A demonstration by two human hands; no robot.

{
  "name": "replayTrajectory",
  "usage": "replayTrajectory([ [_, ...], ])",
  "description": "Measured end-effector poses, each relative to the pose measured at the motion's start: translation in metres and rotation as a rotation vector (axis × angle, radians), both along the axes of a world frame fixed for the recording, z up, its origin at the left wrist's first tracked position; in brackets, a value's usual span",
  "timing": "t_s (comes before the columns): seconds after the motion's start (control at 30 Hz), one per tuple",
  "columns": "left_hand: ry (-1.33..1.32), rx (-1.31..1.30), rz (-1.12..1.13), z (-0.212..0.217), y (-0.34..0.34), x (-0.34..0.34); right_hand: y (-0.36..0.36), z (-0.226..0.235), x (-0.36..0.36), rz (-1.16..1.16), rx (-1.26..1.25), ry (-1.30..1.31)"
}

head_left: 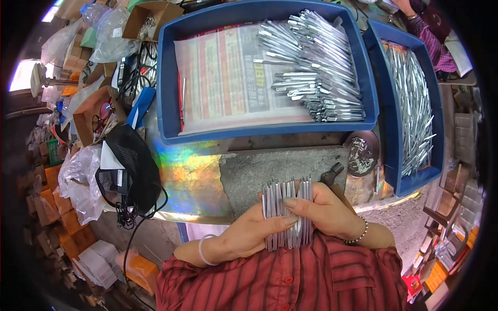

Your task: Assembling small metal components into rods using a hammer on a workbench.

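Rods (278, 207), slim and silver-grey, stand packed upright in a row between your two hands, close against your striped shirt (280, 277). Their narrow upper tips end at uneven heights, some dark; below your thumbs the shafts broaden into flatter, duller ends, a few fanning slightly apart. Light catches several in the middle as pale streaks.

Your left hand (251, 228), a pale bangle (202, 250) at its wrist, is partly closed around the near left of the bunch, thumb laid across the front. Your right hand (328, 211), with a beaded bracelet (359, 230) behind it, curls around the right side, its thumb pressing the front just above the other; most of its fingers are hidden behind the metal.

Just beyond your hands lies a rough grey slab (275, 166), with a hammer (332, 175) beside your right knuckles and a round dish (369, 137) of small silvery bits past it. Farther out, a blue tray (270, 133) holds more such pieces heaped at its right; a narrower bin (420, 181), off to the right, is filled with others. Well left of your hands sits a black mesh bag (137, 160).
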State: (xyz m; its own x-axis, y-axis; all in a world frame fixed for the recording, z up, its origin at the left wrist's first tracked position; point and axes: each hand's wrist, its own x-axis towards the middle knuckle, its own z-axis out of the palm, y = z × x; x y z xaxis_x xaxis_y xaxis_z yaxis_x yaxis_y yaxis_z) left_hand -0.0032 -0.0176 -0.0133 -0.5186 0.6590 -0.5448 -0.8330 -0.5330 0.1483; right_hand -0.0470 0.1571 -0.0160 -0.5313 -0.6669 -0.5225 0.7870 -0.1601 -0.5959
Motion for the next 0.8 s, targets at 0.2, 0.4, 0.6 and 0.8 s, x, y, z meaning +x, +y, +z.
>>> replayTrajectory([
  [0.2, 0.052, -0.112, 0.027, -0.003, -0.004, 0.006, -0.010, -0.003, 0.000, 0.020, 0.027, 0.087],
  [0.4, 0.186, -0.185, 0.078, -0.011, -0.018, 0.029, -0.031, -0.001, 0.007, 0.095, 0.093, 0.170],
  [0.6, 0.118, -0.191, 0.227, -0.015, -0.037, 0.058, -0.060, -0.016, 0.029, 0.150, 0.036, 0.089],
  [0.8, 0.019, -0.120, 0.268, -0.028, -0.053, 0.083, -0.076, -0.025, 0.041, 0.237, 0.021, -0.032],
])
